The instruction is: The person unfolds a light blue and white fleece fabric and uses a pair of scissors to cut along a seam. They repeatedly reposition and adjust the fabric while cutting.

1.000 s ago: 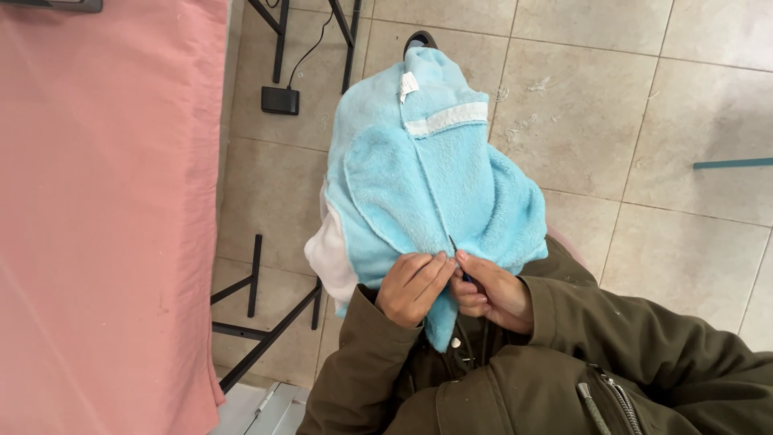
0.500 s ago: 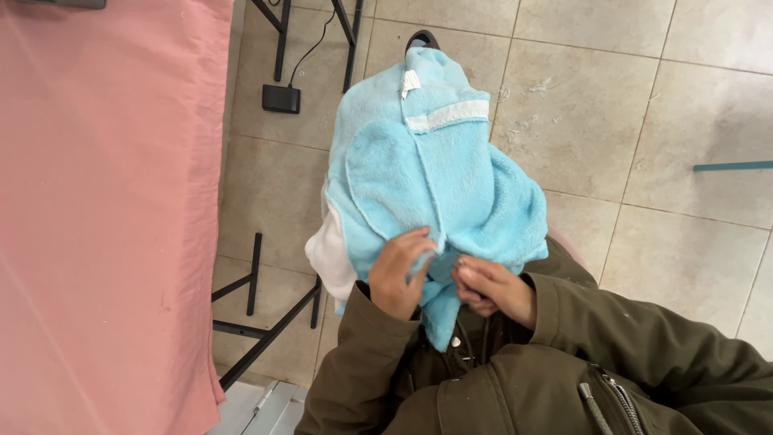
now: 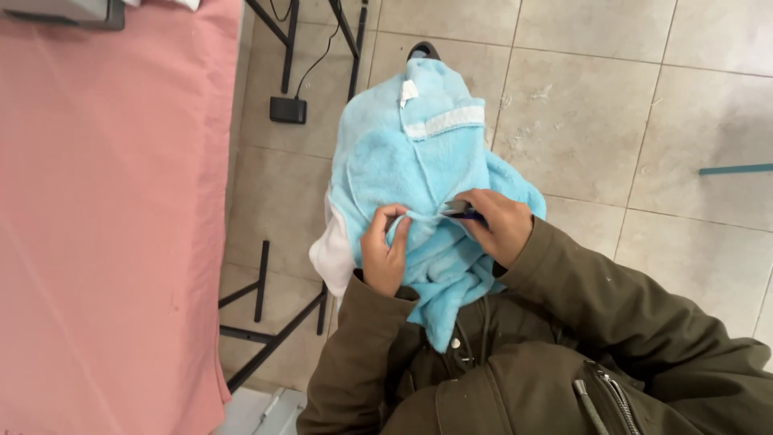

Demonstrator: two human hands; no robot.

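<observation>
A fluffy light blue garment [image 3: 419, 153] with a white trim band and a white lining hangs in front of my body, above the tiled floor. My left hand [image 3: 385, 256] pinches its front edge at mid-height. My right hand [image 3: 498, 225] grips the opposite edge beside it, with a small dark zipper pull [image 3: 459, 211] between the fingers. The two hands almost touch. My olive green jacket sleeves reach up from the bottom of the view.
A pink-covered table [image 3: 113, 225] fills the left side, with black metal legs [image 3: 266, 322] beside it. A black power adapter [image 3: 287, 109] and its cable lie on the beige floor tiles [image 3: 644, 121]. A dark shoe tip [image 3: 424, 50] peeks above the garment.
Both hands have moved up the garment's front. My right hand now holds the zipper pull higher, and the left hand has shifted its pinch up the edge.
</observation>
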